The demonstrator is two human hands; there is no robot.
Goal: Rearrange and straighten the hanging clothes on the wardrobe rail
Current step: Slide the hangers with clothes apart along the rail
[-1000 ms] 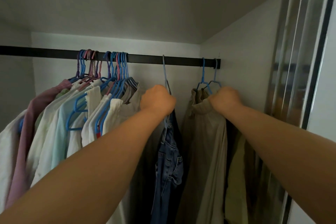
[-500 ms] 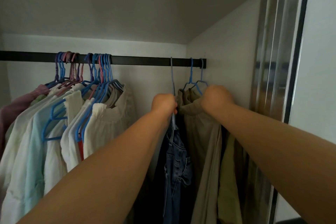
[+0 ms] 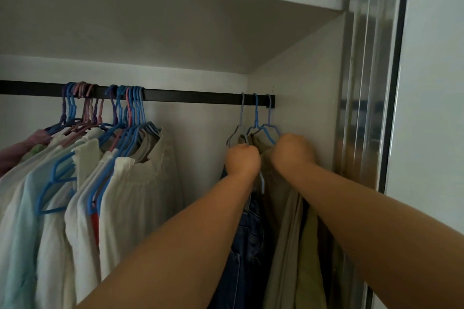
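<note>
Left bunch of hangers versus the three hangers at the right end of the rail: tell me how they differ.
The left bunch of hangers is crowded, with blue, purple and pink hooks; the three right-end hangers sit slightly spaced, blue or grey-blue. The left bunch carries pale shirts and hangs untouched; the right three carry jeans and khaki garments, gripped by the left hand and right hand. All hook over the same black rail.

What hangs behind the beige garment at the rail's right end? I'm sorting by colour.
Behind the beige garment an olive-green piece shows, with something dark beyond it; the right hand and arm cover their tops.
</note>
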